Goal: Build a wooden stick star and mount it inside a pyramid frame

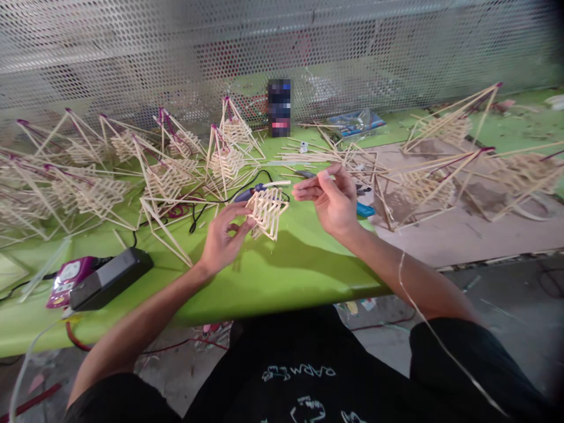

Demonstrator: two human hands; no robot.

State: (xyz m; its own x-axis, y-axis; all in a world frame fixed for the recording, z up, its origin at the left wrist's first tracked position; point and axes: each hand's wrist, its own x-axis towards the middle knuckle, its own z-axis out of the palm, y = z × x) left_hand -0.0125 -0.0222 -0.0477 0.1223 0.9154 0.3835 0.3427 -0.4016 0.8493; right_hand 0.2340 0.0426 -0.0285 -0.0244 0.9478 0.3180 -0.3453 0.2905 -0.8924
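Observation:
My left hand (227,235) pinches a small stacked lattice of pale wooden sticks (267,214) by its left side, above the green tabletop. To its right, apart from the lattice, is my right hand (330,197). Its thumb and index finger are brought together and the other fingers point left; anything between the tips is too small to make out. Just behind the lattice lies a blue glue gun (247,194) with a pale glue stick (279,184) in line with it, partly hidden by the lattice and my left hand.
Several stick frames with purple-tied tips (167,170) crowd the left; more stand on a board (414,235) at right. Loose sticks (308,154), a phone (279,108) and a plastic packet (356,123) lie behind. A black box (112,279) and purple device (70,282) sit front left.

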